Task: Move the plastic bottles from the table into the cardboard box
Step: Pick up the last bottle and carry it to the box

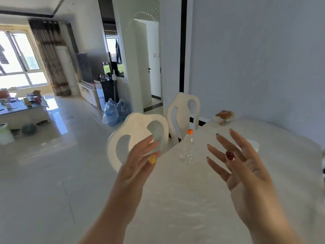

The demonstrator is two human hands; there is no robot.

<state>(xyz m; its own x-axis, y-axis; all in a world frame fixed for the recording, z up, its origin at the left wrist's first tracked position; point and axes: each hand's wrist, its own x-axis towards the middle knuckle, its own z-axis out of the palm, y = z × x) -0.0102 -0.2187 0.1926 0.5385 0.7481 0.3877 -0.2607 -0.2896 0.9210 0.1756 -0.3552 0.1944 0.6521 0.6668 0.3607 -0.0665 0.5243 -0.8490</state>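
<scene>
Neither grip has anything in it yet: the left hand (139,161) and the right hand (241,166) are both spread wide, fingers apart, palms turned toward each other with the small clear plastic bottle with the orange cap (188,148) standing between them. It's upright on the white cloth-covered bench (202,199), close to the edge nearest the two white cut-out-back chairs (139,136), and not touching either hand. My guess is the hands are framed like that to close in from both sides (an empty bottle this light tips easily if you nudge it from one side only). Can't see the cardboard box anywhere in view, so no idea which way the bottle has to travel.
</scene>
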